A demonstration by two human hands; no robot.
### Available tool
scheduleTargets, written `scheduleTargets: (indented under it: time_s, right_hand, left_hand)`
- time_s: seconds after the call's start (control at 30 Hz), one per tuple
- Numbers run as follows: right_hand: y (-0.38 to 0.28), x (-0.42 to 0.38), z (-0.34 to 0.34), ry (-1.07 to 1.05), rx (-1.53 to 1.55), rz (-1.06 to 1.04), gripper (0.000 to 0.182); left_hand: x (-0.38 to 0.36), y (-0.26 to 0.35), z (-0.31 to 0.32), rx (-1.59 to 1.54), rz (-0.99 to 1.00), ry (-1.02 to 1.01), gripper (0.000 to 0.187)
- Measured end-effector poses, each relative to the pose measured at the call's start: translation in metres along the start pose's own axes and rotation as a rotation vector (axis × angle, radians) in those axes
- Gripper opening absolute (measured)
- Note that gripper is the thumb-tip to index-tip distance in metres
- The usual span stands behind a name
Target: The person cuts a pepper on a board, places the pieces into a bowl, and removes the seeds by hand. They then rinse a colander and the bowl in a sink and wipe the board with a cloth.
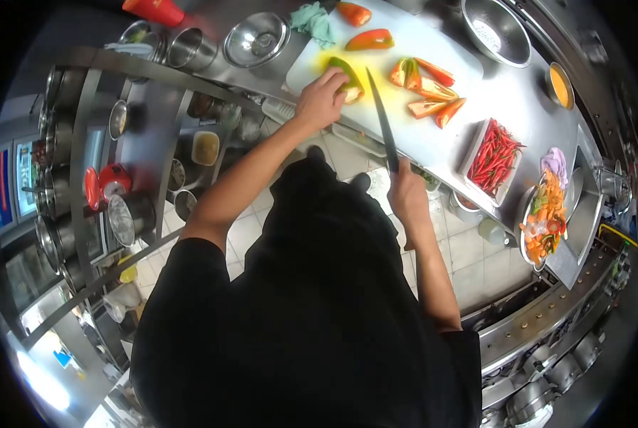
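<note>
My left hand (322, 98) rests with its fingers on a green and red pepper piece (347, 77) on the white cutting board (447, 63). My right hand (408, 187) is wrapped round the handle of a long knife (385, 118), whose blade points up across the board, a little right of the piece and apart from it. Beyond my left hand lie a red-orange pepper piece (370, 40) and another (353, 13). Several cut pepper pieces (433, 88) lie right of the blade, some with their pale insides showing.
A tray of red chilies (496, 158) stands right of the board, with a bowl of chopped vegetables (544, 225) beyond it. A green cloth (314, 24) lies at the board's left edge, near a metal bowl (256, 40). A colander (496, 31) stands behind the board.
</note>
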State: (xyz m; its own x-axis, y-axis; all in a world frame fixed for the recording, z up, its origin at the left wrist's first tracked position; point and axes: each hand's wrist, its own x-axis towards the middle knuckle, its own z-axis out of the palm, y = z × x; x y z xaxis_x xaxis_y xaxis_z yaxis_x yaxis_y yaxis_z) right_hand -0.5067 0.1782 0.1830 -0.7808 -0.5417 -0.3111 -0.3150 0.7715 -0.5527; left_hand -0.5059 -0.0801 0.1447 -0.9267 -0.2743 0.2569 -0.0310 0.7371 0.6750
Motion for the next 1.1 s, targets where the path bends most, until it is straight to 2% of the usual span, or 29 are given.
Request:
scheduleTargets:
  time_s: [0.13,0.3,0.37,0.6,0.67,0.73,0.77,0.8,0.83,0.9,0.97,1.03,1.1]
  right_hand:
    - [-0.021,-0.012,0.000,-0.006,-0.051,-0.010,0.017]
    - [-0.026,-0.009,0.002,-0.032,-0.080,0.011,0.017]
    - [-0.025,0.003,0.007,0.006,-0.038,-0.058,0.015]
    - [-0.055,0.076,0.026,0.048,-0.095,-0.058,0.014]
    - [-0.060,0.099,0.029,0.069,-0.128,-0.111,0.013]
    - [-0.037,0.114,0.041,0.098,-0.180,-0.233,0.013]
    - [-0.026,0.113,0.041,0.037,-0.250,-0.248,0.016]
    - [-0.022,0.110,0.038,-0.034,-0.235,-0.188,0.018]
    - [-0.028,0.101,0.025,-0.160,-0.243,-0.087,0.022]
    - [-0.035,0.067,0.008,-0.157,-0.175,-0.057,0.027]
    - [-0.017,0.036,0.010,-0.122,-0.103,-0.086,0.020]
    - [-0.009,0.002,0.002,-0.186,-0.164,0.060,0.018]
    - [0.003,-0.028,-0.010,-0.204,-0.111,0.065,0.020]
  left_hand:
    - [0.000,0.005,0.008,0.079,0.060,0.044,0.028]
    - [0.000,0.003,0.009,0.090,0.059,0.005,0.031]
    - [0.001,-0.003,0.008,0.076,0.060,-0.014,0.032]
    - [-0.004,-0.011,0.008,-0.045,0.119,0.050,0.029]
    - [-0.004,-0.012,0.006,-0.080,0.065,-0.029,0.035]
    - [-0.010,-0.025,0.020,-0.044,0.127,0.023,0.040]
    - [-0.012,-0.028,0.023,-0.086,0.114,0.005,0.046]
    - [-0.014,-0.038,0.034,-0.061,0.169,0.046,0.048]
    - [-0.012,-0.033,0.027,-0.099,0.129,0.000,0.053]
    - [-0.010,-0.028,0.017,-0.129,0.099,-0.029,0.046]
    - [-0.008,-0.022,0.008,-0.121,0.108,-0.006,0.042]
    - [-0.006,-0.012,0.001,-0.199,-0.007,-0.039,0.038]
    - [-0.003,-0.018,0.012,-0.195,0.006,0.012,0.038]
